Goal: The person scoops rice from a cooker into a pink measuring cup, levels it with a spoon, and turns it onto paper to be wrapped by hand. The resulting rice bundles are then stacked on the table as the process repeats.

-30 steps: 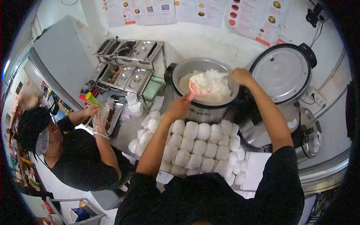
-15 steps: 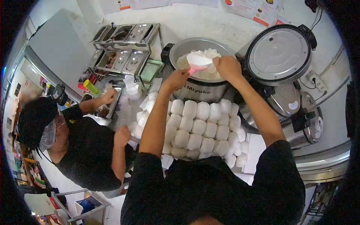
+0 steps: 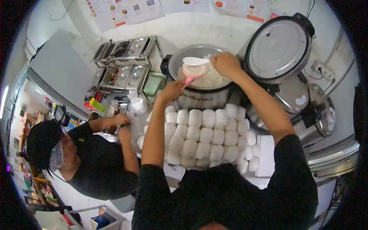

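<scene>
My left hand (image 3: 171, 90) grips the handle of a pink cup (image 3: 193, 71) heaped with white rice, held over the rim of a large rice cooker pot (image 3: 199, 96). My right hand (image 3: 226, 64) holds a white rice paddle (image 3: 195, 61) flat on top of the cup's rice. The pot holds more cooked rice (image 3: 212, 78). Just in front of the cooker, rows of wrapped white rice portions (image 3: 205, 138) lie packed together on the counter.
The cooker's open lid (image 3: 278, 48) stands at the right, with a second steel cooker (image 3: 314, 115) below it. A rack of steel condiment trays (image 3: 122, 63) stands at the left. A co-worker in black (image 3: 88, 161) works beside me on the left, both hands near a small tray. Menu sheets hang on the wall.
The pink cup has come up out of the pot with rice in it, and the paddle has moved onto its top. The co-worker's hands have come together near the tray.
</scene>
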A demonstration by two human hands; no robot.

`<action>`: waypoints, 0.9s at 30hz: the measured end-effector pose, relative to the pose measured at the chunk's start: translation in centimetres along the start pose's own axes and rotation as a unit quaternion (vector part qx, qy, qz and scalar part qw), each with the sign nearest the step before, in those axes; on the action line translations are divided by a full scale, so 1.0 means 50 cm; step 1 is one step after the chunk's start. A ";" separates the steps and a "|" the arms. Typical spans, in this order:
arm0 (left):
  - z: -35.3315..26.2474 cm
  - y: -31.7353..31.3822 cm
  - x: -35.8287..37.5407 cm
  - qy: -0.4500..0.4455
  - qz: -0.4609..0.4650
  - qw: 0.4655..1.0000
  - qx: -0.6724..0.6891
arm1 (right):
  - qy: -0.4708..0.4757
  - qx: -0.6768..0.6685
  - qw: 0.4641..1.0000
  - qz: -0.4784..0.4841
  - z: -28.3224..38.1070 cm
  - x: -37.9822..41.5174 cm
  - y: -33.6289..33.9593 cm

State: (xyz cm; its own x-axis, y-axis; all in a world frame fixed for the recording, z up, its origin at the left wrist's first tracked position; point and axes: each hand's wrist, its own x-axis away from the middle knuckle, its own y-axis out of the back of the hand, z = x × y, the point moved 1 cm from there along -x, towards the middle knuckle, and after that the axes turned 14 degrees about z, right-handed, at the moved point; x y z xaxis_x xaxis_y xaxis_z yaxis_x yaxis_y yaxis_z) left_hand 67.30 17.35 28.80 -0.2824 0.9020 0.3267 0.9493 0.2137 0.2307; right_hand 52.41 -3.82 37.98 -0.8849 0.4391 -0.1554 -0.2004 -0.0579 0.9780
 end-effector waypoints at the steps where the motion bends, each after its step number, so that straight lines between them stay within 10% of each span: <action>1: -0.002 -0.002 -0.009 -0.006 0.007 1.000 -0.012 | 0.007 -0.027 1.000 0.011 0.023 -0.001 -0.004; 15: 0.033 0.008 -0.074 -0.094 -0.076 0.965 -0.233 | -0.019 0.015 1.000 -0.007 -0.051 -0.042 -0.060; 18: 0.066 0.072 -0.119 -0.223 -0.027 0.752 -0.620 | -0.049 -0.047 0.998 0.012 -0.023 -0.024 -0.100; 21: -0.046 -0.023 0.023 0.091 -0.032 0.951 -0.294 | -0.097 0.026 0.994 -0.031 -0.091 -0.048 -0.093; 23: 0.017 -0.061 0.077 -0.092 -0.114 0.946 -0.291 | -0.134 -0.001 0.988 -0.076 -0.158 -0.082 -0.144; 26: 0.026 -0.187 0.176 -0.213 -0.265 0.816 -0.467 | 0.088 -0.159 0.932 -0.314 -0.069 0.077 -0.167; 27: 0.008 -0.282 0.201 -0.205 -0.289 0.868 -0.348 | 0.175 -0.245 0.897 -0.322 -0.022 0.171 -0.187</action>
State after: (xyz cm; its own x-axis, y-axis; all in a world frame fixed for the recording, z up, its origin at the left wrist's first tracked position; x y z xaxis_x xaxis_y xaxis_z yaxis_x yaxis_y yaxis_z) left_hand 51.11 23.57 28.46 -0.4742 0.8081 -0.3493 0.3112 0.5250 0.7922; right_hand 46.28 -0.49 27.35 -0.5795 0.2192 -0.7849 -0.8029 -0.3188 0.5037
